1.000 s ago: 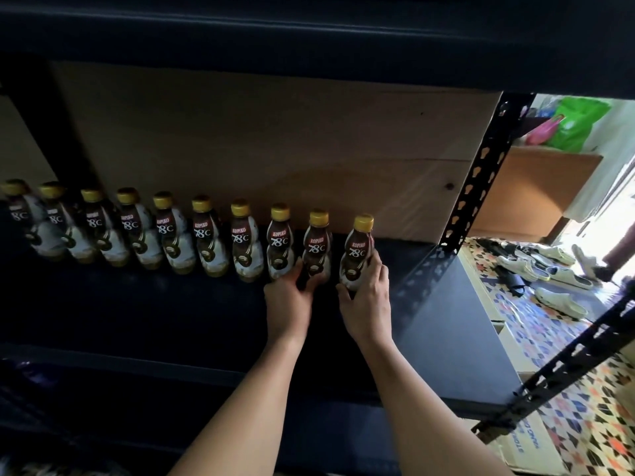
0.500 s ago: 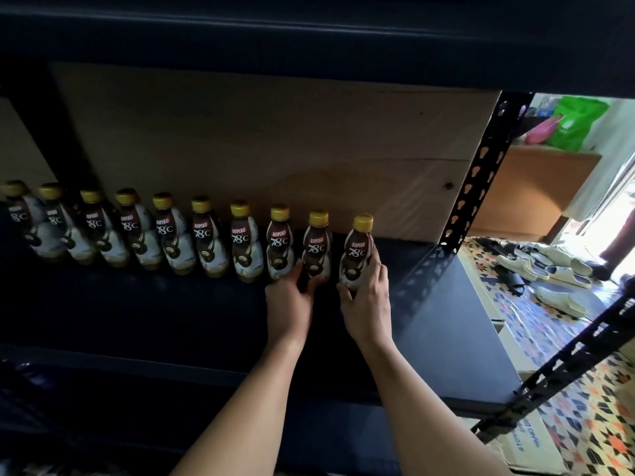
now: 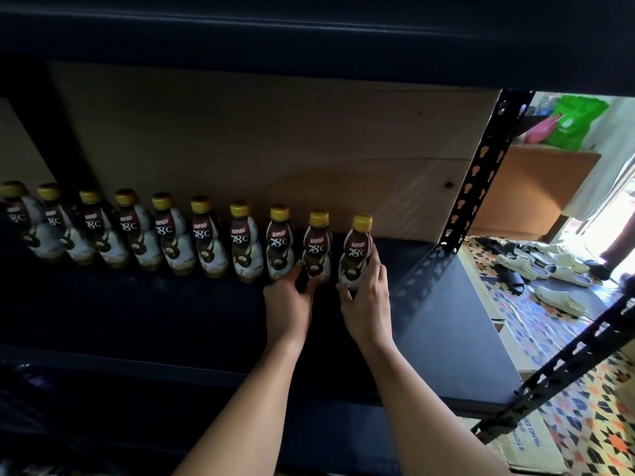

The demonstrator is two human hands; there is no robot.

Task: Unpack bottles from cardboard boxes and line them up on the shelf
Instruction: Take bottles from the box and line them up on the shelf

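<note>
Several brown-and-white coffee bottles with gold caps stand in a row along the back of a dark shelf (image 3: pixel 171 321). My right hand (image 3: pixel 366 300) is wrapped around the lower part of the rightmost bottle (image 3: pixel 355 250), which stands upright at the row's right end. My left hand (image 3: pixel 287 300) grips the base of the second bottle from the right (image 3: pixel 316 245), with its thumb near the third bottle (image 3: pixel 280 242). The bases of both held bottles are hidden by my fingers.
A plywood back panel (image 3: pixel 257 149) rises behind the row. A perforated black upright (image 3: pixel 477 170) marks the shelf's right end. A cardboard box (image 3: pixel 529 444) lies on the patterned floor below right, with white sandals (image 3: pixel 546 266) beyond. The shelf above hangs low.
Almost nothing has moved. Both hands stay on the two rightmost bottles, with only a slight shift of the fingers.
</note>
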